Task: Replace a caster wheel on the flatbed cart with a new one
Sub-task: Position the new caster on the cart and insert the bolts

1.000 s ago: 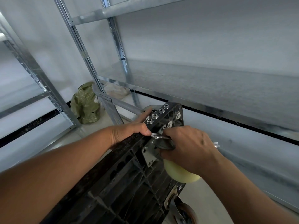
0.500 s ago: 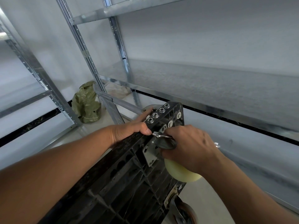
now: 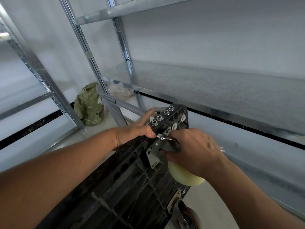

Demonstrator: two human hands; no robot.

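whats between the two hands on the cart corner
In the head view, between the left hand and right hand lie a small metal wrench tip and the caster's mounting plate on the black cart.

A pale floor (image 3: 204, 204) carries metal shelving (image 3: 214, 90) along the wall. A green sack (image 3: 88, 104) sits on the floor by a shelving post, with a whitish bag (image 3: 119, 91) just behind it.

A left hand (image 3: 132, 134) gripped the edge of an upturned black cart (image 3: 125, 184) while the right hand (image 3: 194, 151) held a cream caster wheel (image 3: 184, 176) at its corner, beside metal shelving (image 3: 165, 90).
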